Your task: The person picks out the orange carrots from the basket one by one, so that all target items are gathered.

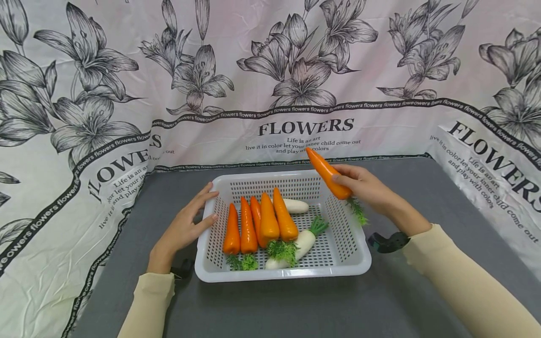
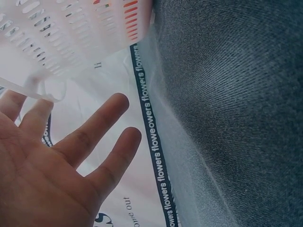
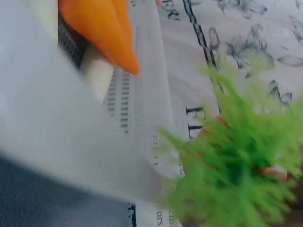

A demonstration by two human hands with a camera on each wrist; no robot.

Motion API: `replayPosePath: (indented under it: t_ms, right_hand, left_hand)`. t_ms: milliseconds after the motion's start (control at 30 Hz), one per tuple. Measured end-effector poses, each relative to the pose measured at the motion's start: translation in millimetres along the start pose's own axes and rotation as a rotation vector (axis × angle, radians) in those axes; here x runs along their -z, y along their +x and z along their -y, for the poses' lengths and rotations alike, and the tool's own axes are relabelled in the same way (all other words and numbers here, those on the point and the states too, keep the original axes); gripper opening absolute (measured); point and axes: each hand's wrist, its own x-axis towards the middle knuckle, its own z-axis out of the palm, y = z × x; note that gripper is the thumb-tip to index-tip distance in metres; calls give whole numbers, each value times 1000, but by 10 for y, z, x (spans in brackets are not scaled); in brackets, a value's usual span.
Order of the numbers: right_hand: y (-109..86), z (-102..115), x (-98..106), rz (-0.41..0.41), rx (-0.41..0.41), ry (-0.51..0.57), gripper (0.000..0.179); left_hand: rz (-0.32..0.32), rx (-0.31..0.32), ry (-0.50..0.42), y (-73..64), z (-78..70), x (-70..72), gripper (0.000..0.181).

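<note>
My right hand [image 1: 359, 183] grips a toy-like orange carrot [image 1: 323, 171] above the right back part of a white plastic basket [image 1: 283, 276]. The carrot tilts with its tip up to the left, its green leaves [image 3: 236, 165] hanging below the hand. At the basket's left rim, my left hand [image 1: 186, 225] rests its fingertips and thumb; its fingers [image 2: 94, 125] look spread and mostly straight in the left wrist view. Inside the basket, several carrots [image 1: 268, 220] lie side by side at the left. A white radish [image 1: 305, 244] with green leaves lies partly under them, another white radish [image 1: 296, 205] behind.
The basket stands on a dark grey cloth-covered table [image 1: 296, 310]. A white curtain [image 1: 203, 141] with flower prints and lettering closes off the back and sides. Each wrist wears a dark band [image 1: 389, 242].
</note>
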Motion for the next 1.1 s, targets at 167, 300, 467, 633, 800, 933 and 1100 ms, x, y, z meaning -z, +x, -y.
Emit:
replayPosePath:
  t_ms: [167,300,467,633,800,933,1100]
  right_hand:
    - [-20,-85,113,-66,-2,17,56]
    - [-33,-157,201,-142,-13,31,59]
    - [-22,-272,300,-232,-18,52,65]
    - [-4,-415,376,-328,-19,3,65]
    - [10,-573,438,-392,-22,-90,66]
    - [43,-758,468,-418,-20,-152,65]
    - [87,-986,451,-445,-42,-238,63]
  left_hand:
    - [4,6,-1,0,-1,-1,62]
    - [6,7,-2,1,-5,-3,62]
    - [4,5,-5,3,-11,0,62]
    - [7,-1,-16,7,-6,-1,62]
    - [9,-5,-26,14,8,-4,62]
    - [8,-1,-17,7,4,0,63]
    - [6,-2,-11,4,-16,2,63]
